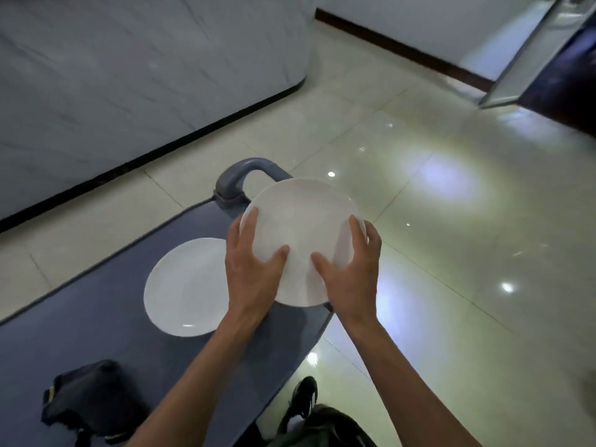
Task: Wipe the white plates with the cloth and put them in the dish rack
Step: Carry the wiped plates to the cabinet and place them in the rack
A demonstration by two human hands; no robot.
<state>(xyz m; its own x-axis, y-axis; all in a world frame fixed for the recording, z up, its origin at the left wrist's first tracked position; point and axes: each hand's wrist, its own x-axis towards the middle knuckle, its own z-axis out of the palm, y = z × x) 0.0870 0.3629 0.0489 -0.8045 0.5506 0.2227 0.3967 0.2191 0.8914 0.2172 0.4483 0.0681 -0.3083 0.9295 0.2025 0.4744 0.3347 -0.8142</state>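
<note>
Glossy cream floor tiles [435, 204] fill the right and far side of the scene, with a pale marbled wall [129, 75] on a dark baseboard running along the far left. A blue-grey tabletop [96, 301] stretches from the near left toward the middle, ending at a curved grey handle [237, 179] at its far end. On its near left part lies a dark bag [87, 401]. To the right of that, farther away, a white plate [183, 288] lies flat on the tabletop. Just right of it, a second white plate [303, 221] is held above the tabletop's right edge, tilted toward the camera and overlapping the handle in view. The left hand [254, 272] grips this plate's near left rim, thumb pressed on its face and fingers [248, 227] curled behind the edge. The right hand [348, 275] holds the near right rim the same way, thumb on the face and fingers round the back. Near the bottom, right of the tabletop, a dark shoe [303, 398] stands on the tiles.
</note>
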